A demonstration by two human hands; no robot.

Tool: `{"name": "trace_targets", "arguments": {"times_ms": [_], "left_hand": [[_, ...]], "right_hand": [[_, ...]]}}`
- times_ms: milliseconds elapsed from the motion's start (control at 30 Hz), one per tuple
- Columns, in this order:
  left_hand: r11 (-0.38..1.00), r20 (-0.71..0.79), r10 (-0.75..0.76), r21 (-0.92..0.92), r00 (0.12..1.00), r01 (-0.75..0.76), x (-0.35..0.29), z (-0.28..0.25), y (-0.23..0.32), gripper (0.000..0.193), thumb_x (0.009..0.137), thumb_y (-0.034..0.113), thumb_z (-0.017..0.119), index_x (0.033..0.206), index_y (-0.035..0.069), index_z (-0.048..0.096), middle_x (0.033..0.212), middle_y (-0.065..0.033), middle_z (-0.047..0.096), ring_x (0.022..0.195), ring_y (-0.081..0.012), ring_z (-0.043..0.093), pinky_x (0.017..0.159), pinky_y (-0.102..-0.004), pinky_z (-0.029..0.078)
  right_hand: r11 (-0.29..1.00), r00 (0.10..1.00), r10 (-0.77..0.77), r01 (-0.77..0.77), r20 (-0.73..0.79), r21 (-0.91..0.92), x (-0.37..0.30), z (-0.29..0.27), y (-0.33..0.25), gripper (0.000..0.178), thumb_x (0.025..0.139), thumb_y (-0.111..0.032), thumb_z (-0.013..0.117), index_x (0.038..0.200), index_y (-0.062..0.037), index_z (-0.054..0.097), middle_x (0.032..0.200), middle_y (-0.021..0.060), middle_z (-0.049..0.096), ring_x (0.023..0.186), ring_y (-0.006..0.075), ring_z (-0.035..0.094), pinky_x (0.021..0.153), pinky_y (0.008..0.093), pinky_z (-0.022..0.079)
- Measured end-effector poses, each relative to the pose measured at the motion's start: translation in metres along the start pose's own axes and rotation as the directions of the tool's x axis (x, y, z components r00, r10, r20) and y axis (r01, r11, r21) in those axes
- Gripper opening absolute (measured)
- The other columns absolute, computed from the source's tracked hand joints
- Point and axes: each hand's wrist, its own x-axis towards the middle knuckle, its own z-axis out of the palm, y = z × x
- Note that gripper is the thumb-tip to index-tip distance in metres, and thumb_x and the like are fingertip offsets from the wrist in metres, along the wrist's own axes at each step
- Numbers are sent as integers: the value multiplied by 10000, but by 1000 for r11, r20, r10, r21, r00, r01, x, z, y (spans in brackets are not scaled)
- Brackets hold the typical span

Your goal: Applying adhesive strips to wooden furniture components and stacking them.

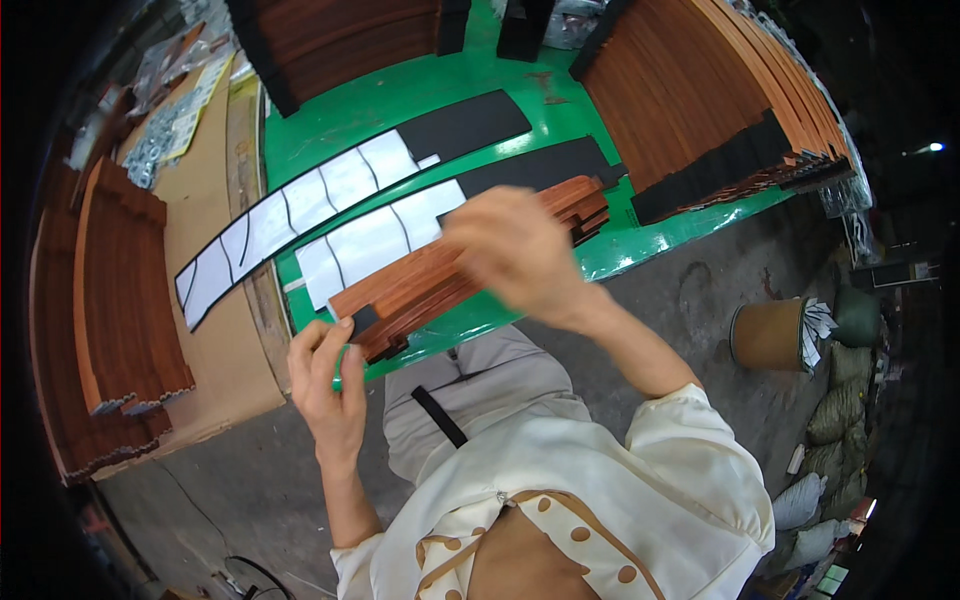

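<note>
A short stack of reddish-brown wood-look planks [400, 283] lies slantwise along the near edge of the green table. My left hand [325, 385] grips the near left end of the stack with thumb and fingertips, beside a small black patch [363, 320]. Over the middle of the stack is my right hand [520, 255], smeared by motion; its fingers do not show clearly. Just behind the stack lies a black strip [560, 163] partly covered by white backing sheets [372, 236]. Farther back is a second black strip [465, 125], also partly under white sheets [310, 200].
Tall stacks of brown planks stand at the back [350, 45], at the right [690, 100] and on the cardboard at the left [125, 290]. Metal parts [160, 140] lie at the far left. A brown bin [768, 335] with white scraps stands on the floor at right.
</note>
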Motion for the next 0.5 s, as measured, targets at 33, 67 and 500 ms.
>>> {"name": "trace_targets", "arguments": {"times_ms": [33, 67, 500], "left_hand": [[1000, -3, -1, 9, 1000, 1, 0, -3, 5, 289, 802, 6, 638, 1089, 33, 623, 945, -104, 591, 848, -272, 575, 764, -357, 439], [969, -64, -214, -141, 975, 204, -1, -3, 10, 254, 854, 53, 595, 1105, 19, 615, 926, -105, 599, 841, -249, 579, 760, -344, 448], [854, 51, -515, -57, 856, 517, -6, -7, 16, 331, 951, 220, 503, 1139, -36, 595, 970, -184, 671, 857, -234, 651, 756, -328, 494]], "right_hand": [[991, 992, 95, -102, -84, -86, -7, -16, 17, 221, 772, -62, 648, 991, -72, 623, 957, 103, 620, 920, 290, 569, 798, 393, 470], [957, 969, 199, -224, -147, -183, -10, -40, 27, 218, 795, -62, 636, 1013, -65, 623, 977, 103, 623, 916, 304, 572, 797, 389, 474], [455, 465, 878, -741, -110, 494, -90, -96, 102, 222, 934, -167, 573, 1059, 8, 627, 978, 21, 615, 891, 73, 535, 787, 215, 419]]}}
